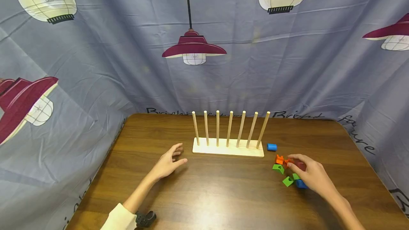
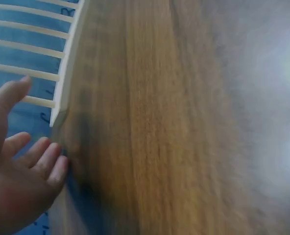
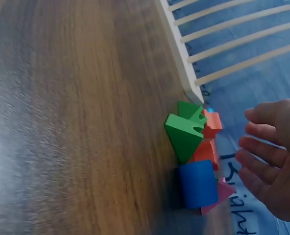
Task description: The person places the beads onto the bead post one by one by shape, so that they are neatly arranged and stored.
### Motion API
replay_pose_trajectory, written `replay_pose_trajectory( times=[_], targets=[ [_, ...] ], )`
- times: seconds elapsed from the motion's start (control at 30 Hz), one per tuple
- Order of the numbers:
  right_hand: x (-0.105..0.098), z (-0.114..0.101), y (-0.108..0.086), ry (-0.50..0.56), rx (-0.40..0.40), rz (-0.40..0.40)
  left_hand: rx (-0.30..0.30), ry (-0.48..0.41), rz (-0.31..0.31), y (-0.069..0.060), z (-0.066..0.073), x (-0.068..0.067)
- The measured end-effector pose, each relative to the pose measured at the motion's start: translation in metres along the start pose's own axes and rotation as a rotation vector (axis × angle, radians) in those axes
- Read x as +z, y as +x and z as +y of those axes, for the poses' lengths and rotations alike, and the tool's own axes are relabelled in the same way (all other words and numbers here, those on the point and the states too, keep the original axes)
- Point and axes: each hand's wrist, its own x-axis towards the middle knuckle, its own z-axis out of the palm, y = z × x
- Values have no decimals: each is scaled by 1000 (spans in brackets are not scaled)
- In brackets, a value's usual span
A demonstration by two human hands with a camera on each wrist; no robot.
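My left hand [image 1: 167, 164] hovers over the table to the left of a wooden peg rack [image 1: 228, 151], fingers loosely spread and holding nothing. Over a cluster of coloured wooden blocks at the right is my right hand [image 1: 314, 175]. Its thumb and fingers stand apart beside an orange block [image 1: 279, 159], and the right wrist view shows nothing held. Around it lie green blocks [image 1: 288, 181], a blue cylinder [image 1: 301, 184] and a dark red block [image 1: 301, 166], partly hidden by the hand. In the right wrist view, a pink block [image 3: 224, 192] shows behind the blue cylinder [image 3: 199, 183].
Several upright pegs [image 1: 229, 129] rise from the rack's base. Another blue cylinder [image 1: 272, 147] lies just right of the rack. The brown table [image 1: 153, 127] ends at a grey-blue curtain [image 1: 211, 84] printed with lamps. A black wrist strap [image 1: 145, 219] is at the left sleeve.
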Motion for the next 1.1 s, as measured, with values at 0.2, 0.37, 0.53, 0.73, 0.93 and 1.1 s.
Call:
replay_pose_trajectory(
  times=[0.2, 0.37, 0.53, 0.73, 0.93, 1.1],
  targets=[
    [3, 6, 14, 21, 36, -45, -8, -99, -83, 27, -11, 6],
    [7, 7, 28, 42, 23, -87, -26, -115, -70, 45, -14, 6],
    [14, 8, 42, 84, 19, -153, -41, -58, -67, 57, -15, 8],
    [27, 10, 57, 68, -18, -190, -47, -41, -81, 66, -15, 11],
    [38, 13, 71, 46, -27, -227, -52, -46, -112, 73, -14, 7],
    [45, 17, 78, 20, -30, -257, -69, -45, -164, 77, -12, 3]
  ],
)
